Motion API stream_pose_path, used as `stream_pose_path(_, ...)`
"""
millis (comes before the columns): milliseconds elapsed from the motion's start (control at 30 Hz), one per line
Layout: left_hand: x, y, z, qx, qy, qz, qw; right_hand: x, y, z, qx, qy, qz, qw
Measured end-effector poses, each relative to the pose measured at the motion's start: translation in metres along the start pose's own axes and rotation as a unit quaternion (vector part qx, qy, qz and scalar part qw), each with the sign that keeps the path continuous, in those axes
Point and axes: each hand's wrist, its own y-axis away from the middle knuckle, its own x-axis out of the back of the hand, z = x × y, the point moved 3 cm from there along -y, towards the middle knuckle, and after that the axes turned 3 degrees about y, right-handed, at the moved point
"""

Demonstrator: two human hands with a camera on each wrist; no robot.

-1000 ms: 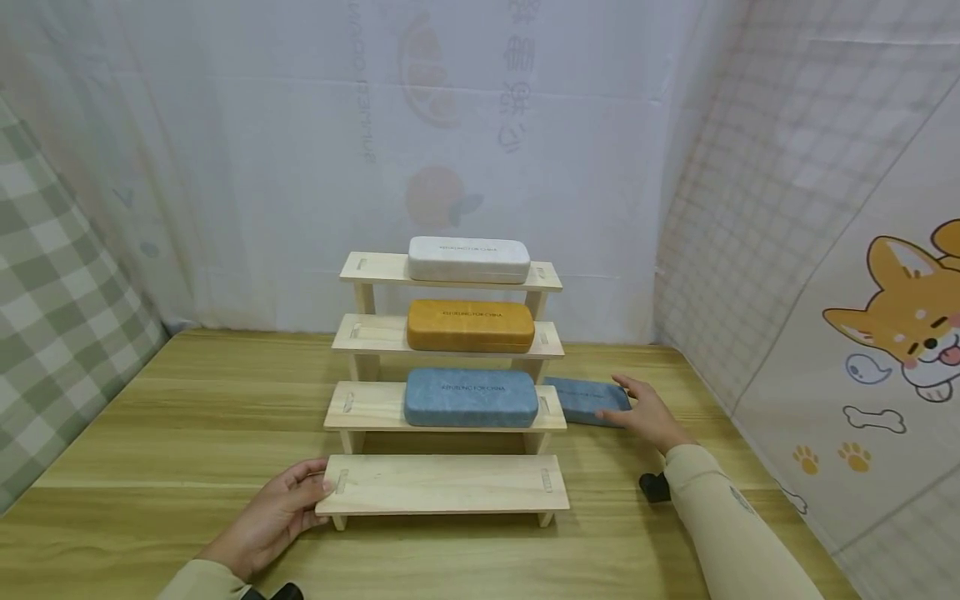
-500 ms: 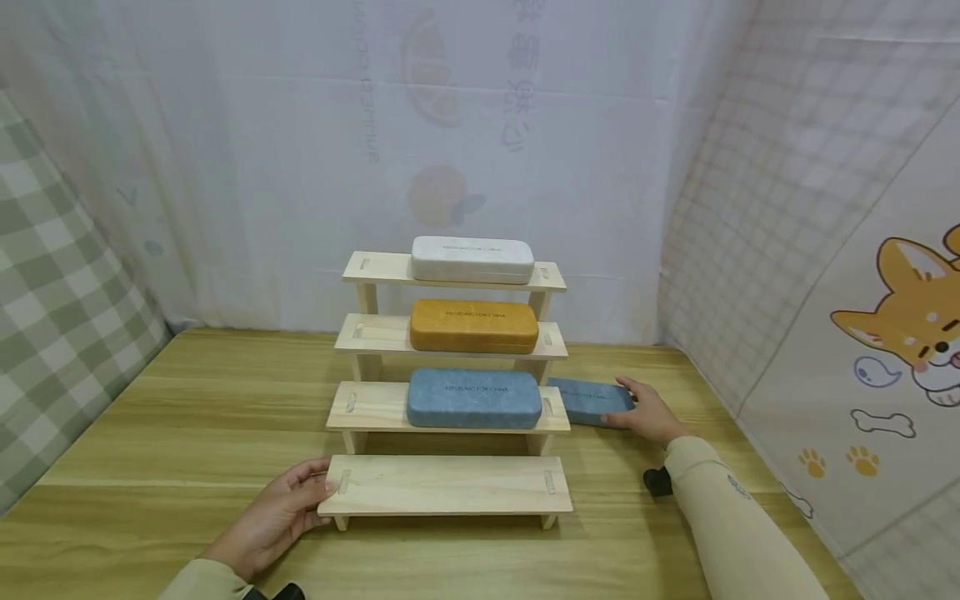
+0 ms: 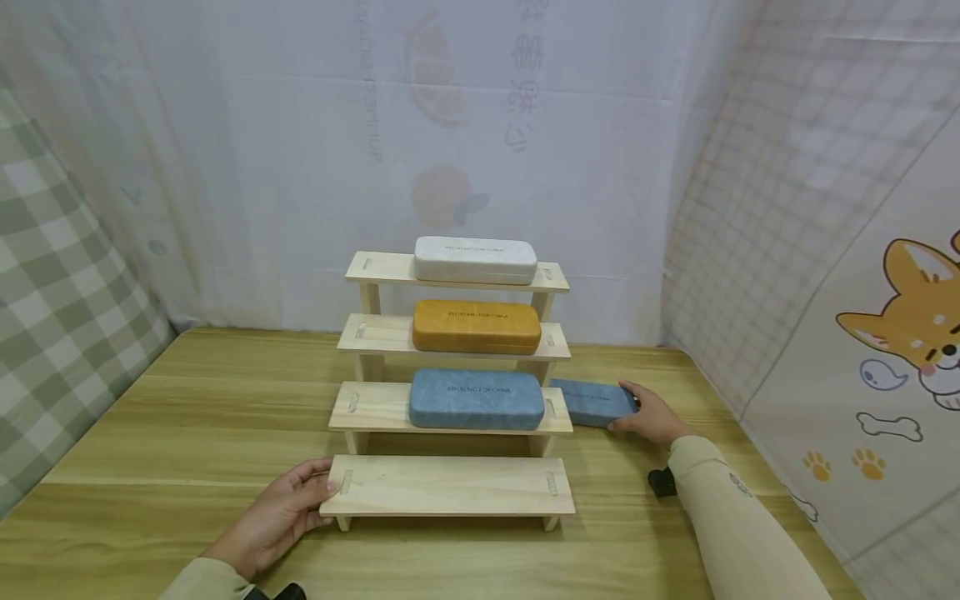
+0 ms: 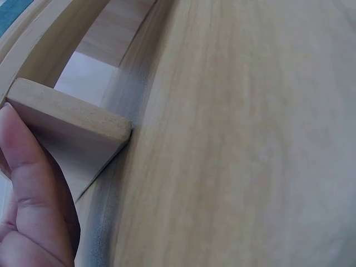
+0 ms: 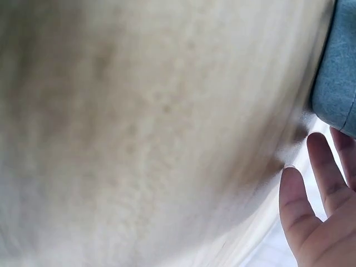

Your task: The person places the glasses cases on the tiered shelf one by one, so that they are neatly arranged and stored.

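My left hand (image 3: 277, 515) grips the left end of the lowest tier of a pale wooden step shelf (image 3: 450, 485); in the left wrist view a finger (image 4: 28, 183) lies against the support board (image 4: 72, 111). To the right of the shelf, a blue glasses case (image 3: 596, 402) lies flat on the table, its left end partly hidden behind the shelf. My right hand (image 3: 654, 415) pinches its right end between thumb and fingers. In the right wrist view, the hand's outer fingers (image 5: 322, 167) stand apart beside the case's rounded end (image 5: 339, 78); the thumb is out of sight.
On the upper tiers sit a white case (image 3: 475, 260), a mustard-yellow case (image 3: 477, 326) and another blue case (image 3: 477, 399), one per tier. The wooden table (image 3: 187, 433) ends at a white curtain (image 3: 285, 208). A printed cloth (image 3: 840, 333) hangs along the right side.
The right thumb has slid from the blue case's top to its front edge near the right corner. The left hand keeps its hold on the shelf. The head view has shifted slightly.
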Motion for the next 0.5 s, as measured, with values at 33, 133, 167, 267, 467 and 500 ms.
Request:
stream_pose_path(33, 0.0001, -0.0002, 0.0002, 0.000, 0.000, 0.000, 1.0000, 0.0003, 0.0004, -0.0003, 0.000, 0.001, 0.000, 1.000)
stream_pose_path(133, -0.0001, -0.0002, 0.0001, 0.001, -0.002, 0.002, 1.0000, 0.0010, 0.0018, -0.0006, -0.004, 0.000, 0.001, 1.000)
stream_pose_path(167, -0.0002, -0.0002, -0.0003, 0.000, -0.002, 0.002, 1.0000, 0.0011, 0.0020, -0.0004, -0.005, 0.000, 0.002, 1.000)
stream_pose_path(267, -0.0005, 0.0002, -0.0006, 0.001, -0.004, 0.003, 1.0000, 0.0016, 0.0026, -0.0005, -0.010, -0.009, 0.002, 1.000)
stream_pose_path(467, -0.0001, 0.0001, -0.0006, 0.001, -0.006, 0.004, 1.0000, 0.0020, 0.0016, 0.0011, -0.027, -0.041, -0.001, 0.999)
stream_pose_path(500, -0.0001, 0.0000, -0.0006, 0.002, -0.006, 0.004, 1.0000, 0.0020, 0.0012, 0.0018, -0.030, -0.043, 0.000, 0.999)
